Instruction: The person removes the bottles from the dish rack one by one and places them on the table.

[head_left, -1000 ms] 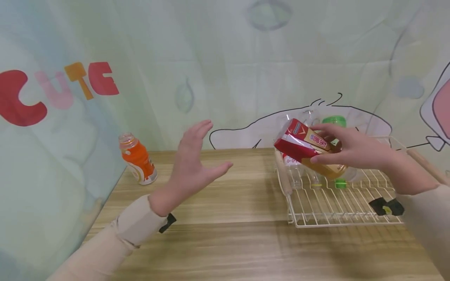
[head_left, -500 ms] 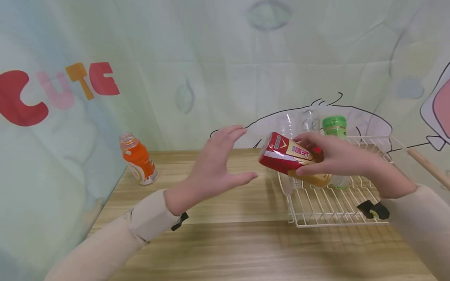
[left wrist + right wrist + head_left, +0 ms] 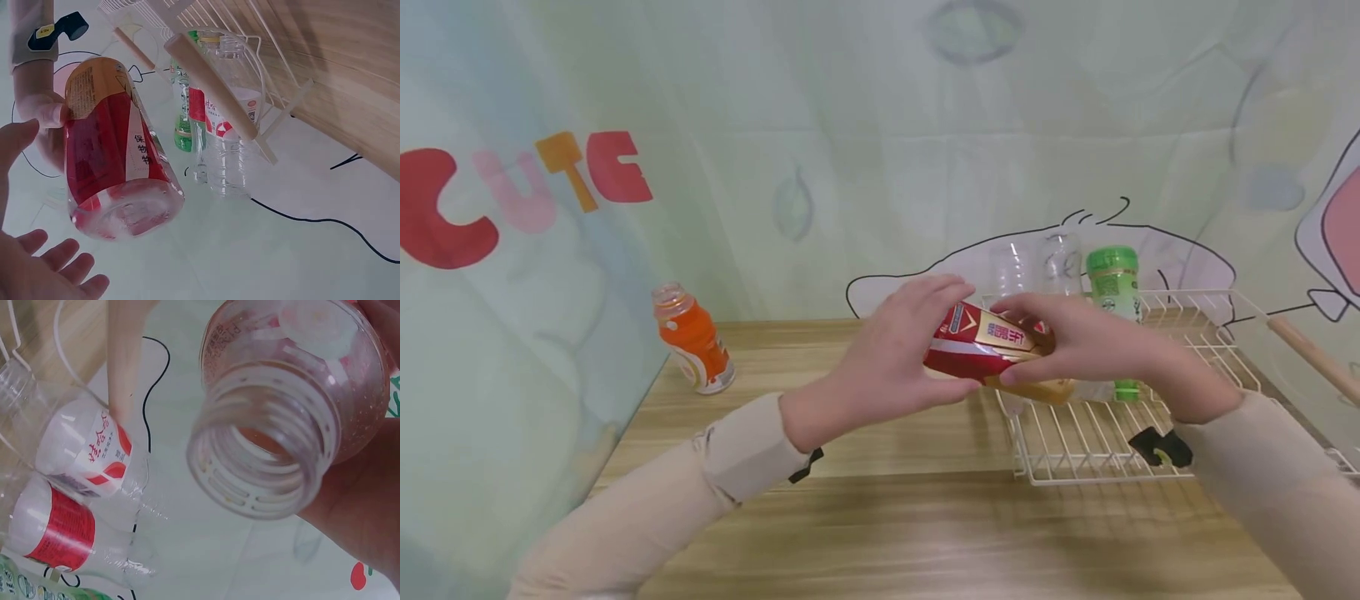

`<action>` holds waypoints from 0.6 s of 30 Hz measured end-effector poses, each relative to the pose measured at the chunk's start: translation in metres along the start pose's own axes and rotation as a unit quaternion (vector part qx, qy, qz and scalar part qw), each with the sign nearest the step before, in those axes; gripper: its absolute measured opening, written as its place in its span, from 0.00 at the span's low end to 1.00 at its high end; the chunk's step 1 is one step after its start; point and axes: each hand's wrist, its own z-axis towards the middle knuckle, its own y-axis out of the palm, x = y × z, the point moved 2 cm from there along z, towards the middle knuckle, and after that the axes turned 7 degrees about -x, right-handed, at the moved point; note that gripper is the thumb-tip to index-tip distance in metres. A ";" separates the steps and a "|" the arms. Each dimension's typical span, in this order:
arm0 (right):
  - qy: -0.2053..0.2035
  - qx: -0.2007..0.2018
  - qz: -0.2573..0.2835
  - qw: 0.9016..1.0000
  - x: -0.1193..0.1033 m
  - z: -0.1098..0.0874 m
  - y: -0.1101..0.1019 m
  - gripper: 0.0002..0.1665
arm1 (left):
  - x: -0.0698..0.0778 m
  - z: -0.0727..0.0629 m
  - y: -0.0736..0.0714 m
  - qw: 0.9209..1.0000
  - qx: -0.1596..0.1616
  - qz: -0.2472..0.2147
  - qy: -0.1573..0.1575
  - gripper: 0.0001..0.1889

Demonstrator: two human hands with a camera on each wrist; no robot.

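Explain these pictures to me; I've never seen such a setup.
There is no machine: a person is working with two bare hands. The head view looks forward and down at them; the other two views are taken from the wrists, each showing that hand's work. On the table, an orange bottle stands at the left and a rack at the right, with a green bottle and clear bottles in it. The right hand grips a red bottle, tilted in the air, its uncapped mouth showing in the right wrist view. The left hand is spread near its base; whether it touches, I can't tell.
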 end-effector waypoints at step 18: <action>-0.006 -0.037 -0.015 0.999 -0.005 0.013 0.011 0.44 | -0.006 0.003 0.010 0.991 -0.125 -0.009 -0.050 0.41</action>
